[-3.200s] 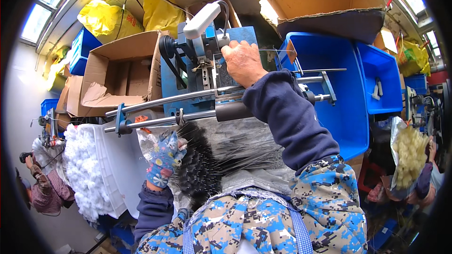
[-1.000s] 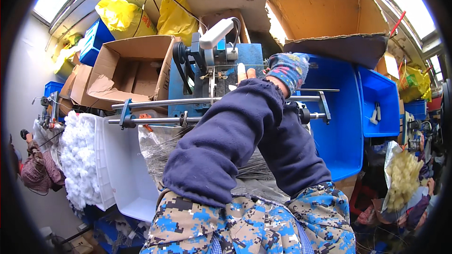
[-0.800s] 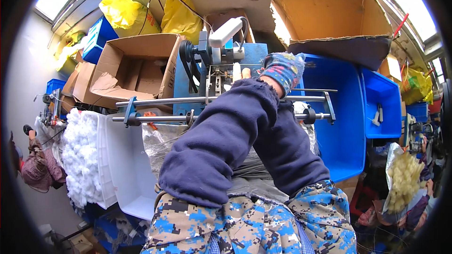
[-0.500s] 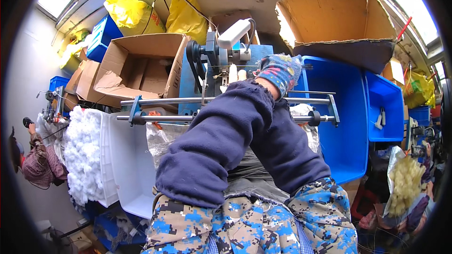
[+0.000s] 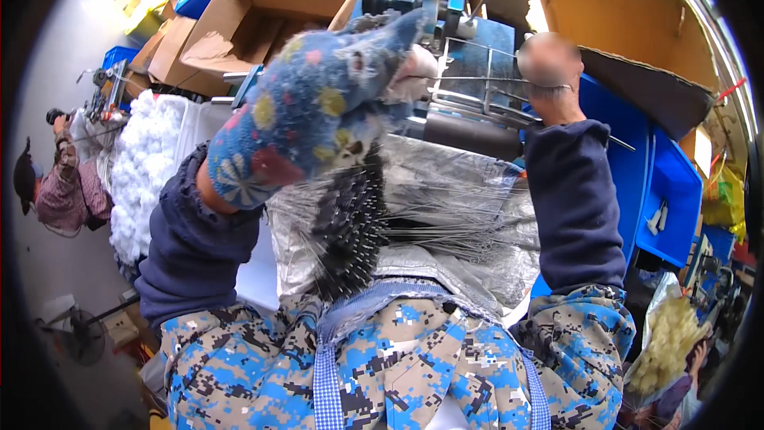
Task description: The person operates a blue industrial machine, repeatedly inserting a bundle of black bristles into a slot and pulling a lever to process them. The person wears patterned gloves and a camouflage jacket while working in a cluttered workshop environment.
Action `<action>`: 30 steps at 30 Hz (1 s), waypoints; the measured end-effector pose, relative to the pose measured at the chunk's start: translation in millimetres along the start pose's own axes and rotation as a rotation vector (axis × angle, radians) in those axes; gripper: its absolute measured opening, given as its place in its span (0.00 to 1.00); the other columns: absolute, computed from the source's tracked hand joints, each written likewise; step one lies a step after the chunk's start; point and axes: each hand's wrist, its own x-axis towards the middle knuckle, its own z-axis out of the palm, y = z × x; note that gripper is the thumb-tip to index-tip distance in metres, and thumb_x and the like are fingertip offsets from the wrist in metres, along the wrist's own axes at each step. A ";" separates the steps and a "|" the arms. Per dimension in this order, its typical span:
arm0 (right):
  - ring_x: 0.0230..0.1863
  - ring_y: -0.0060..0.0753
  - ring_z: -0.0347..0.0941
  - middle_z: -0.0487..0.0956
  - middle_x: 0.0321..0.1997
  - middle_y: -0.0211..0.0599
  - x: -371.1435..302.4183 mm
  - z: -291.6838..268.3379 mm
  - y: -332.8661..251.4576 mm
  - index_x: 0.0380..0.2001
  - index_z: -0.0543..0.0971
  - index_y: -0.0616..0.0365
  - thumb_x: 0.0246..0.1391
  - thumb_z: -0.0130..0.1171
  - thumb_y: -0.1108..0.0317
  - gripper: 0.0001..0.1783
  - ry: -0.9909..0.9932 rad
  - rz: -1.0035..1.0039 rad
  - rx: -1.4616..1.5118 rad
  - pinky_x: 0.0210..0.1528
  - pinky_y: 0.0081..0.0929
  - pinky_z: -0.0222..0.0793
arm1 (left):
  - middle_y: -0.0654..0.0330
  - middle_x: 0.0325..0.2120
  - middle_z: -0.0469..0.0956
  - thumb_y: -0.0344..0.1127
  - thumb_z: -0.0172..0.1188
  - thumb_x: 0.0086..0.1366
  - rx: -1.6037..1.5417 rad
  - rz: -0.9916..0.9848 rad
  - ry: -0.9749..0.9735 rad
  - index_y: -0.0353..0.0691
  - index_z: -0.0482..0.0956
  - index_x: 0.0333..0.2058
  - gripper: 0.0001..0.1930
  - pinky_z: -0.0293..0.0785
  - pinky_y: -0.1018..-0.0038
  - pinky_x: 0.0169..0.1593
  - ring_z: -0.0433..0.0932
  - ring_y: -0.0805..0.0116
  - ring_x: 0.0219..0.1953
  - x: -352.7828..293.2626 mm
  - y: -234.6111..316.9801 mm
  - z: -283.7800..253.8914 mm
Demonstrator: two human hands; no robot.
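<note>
My left hand [image 5: 334, 95], in a worn blue patterned glove with bare fingertips, is raised over my lap in front of the machine [image 5: 477, 44]. Its fingers are closed on the end of a thin wire [image 5: 477, 78] running rightward. At the wire's other end is my right hand [image 5: 549, 68], bare and looking fist-like, though a blur hides its fingers. Below the left hand lies a bundle of thin wires with dark bristly ends [image 5: 350, 227]. More loose wires [image 5: 454, 227] spread across a silvery sheet [image 5: 493, 271] over my lap.
An open cardboard box [image 5: 278, 24] stands left of the machine, and a larger one [image 5: 637, 24] at the back right. Blue bins [image 5: 672, 191] stand at right. White fluffy fibre [image 5: 155, 159] fills a tub at left. A person [image 5: 68, 175] works at far left.
My forearms were crossed over the machine. They have since parted: the gloved left hand came back to the left, and the right hand now shows at right. The view has shifted, exposing the wires.
</note>
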 end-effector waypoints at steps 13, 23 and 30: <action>0.35 0.42 0.72 0.77 0.23 0.38 -61.0 -105.9 2.8 0.27 0.78 0.57 0.42 0.53 0.75 0.07 -0.369 -0.151 0.254 0.37 0.36 0.62 | 0.54 0.26 0.77 0.28 0.51 0.64 0.048 -0.330 0.791 0.34 0.71 0.42 0.08 0.66 0.83 0.27 0.69 0.79 0.21 -196.8 10.4 22.9; 0.29 0.23 0.73 0.77 0.29 0.36 -111.4 -140.6 -135.9 0.33 0.77 0.66 0.52 0.57 0.75 0.06 -0.363 0.124 1.848 0.33 0.19 0.69 | 0.53 0.42 0.74 0.36 0.62 0.51 0.535 -0.022 -0.103 0.39 0.75 0.42 0.19 0.71 0.59 0.45 0.74 0.54 0.43 -125.3 -14.6 59.9; 0.23 0.23 0.70 0.76 0.25 0.36 -96.9 -178.4 -56.4 0.25 0.75 0.67 0.49 0.59 0.74 0.06 -0.036 0.158 1.349 0.26 0.20 0.65 | 0.50 0.59 0.57 0.47 0.62 0.46 1.353 -0.296 0.009 0.44 0.65 0.55 0.35 0.44 0.50 0.61 0.55 0.50 0.60 -208.8 -33.3 26.1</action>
